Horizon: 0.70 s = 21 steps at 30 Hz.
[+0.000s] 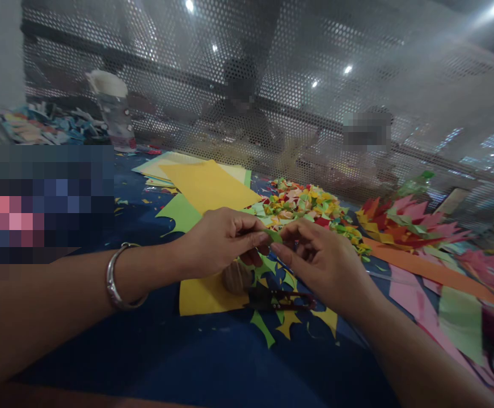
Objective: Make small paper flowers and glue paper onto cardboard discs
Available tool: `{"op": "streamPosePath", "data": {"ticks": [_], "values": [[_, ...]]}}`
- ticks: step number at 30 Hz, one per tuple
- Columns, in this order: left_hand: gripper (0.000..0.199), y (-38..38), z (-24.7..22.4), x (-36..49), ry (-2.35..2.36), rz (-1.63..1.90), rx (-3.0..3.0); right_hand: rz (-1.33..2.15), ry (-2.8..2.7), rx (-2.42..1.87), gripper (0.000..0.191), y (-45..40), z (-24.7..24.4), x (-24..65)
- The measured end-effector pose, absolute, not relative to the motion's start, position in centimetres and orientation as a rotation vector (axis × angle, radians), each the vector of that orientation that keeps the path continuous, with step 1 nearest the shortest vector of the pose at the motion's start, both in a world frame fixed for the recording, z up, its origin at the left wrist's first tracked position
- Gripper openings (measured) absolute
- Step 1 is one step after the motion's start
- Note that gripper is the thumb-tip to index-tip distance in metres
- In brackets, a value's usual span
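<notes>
A small green piece (274, 235) is pinched between both hands over the dark blue table. My left hand (227, 241), with a silver bangle on the wrist, grips its left end. At its right end, the thumb and fingers of my right hand (319, 258) close on it. Below them lie dark-handled snips (281, 298), a round brown object (237, 277), a yellow sheet (208, 297) and green and yellow scraps (264, 328). Just behind the hands is a large yellow sheet (212, 187) on a green sheet (182, 213).
A heap of small colourful pieces (306, 204) lies behind my right hand. Pink and orange pointed paper (417, 221) and long strips (429, 266) cover the right side. A cup (117, 113) stands at back left; people sit beyond a perforated screen (165, 85).
</notes>
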<state>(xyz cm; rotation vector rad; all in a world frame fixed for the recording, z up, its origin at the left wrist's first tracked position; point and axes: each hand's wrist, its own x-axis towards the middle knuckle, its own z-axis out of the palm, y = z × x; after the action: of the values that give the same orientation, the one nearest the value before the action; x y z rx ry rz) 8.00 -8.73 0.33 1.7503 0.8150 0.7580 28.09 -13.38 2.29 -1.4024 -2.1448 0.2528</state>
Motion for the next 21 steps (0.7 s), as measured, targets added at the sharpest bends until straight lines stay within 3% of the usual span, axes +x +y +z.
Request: {"op": "streamPosePath", "data": {"ticks": [21], "values": [[0.023, -9.52, 0.68, 7.83, 0.731, 0.963, 1.881, 0.654, -1.900, -1.290, 0.019, -13.58, 2.69, 27.65]]}}
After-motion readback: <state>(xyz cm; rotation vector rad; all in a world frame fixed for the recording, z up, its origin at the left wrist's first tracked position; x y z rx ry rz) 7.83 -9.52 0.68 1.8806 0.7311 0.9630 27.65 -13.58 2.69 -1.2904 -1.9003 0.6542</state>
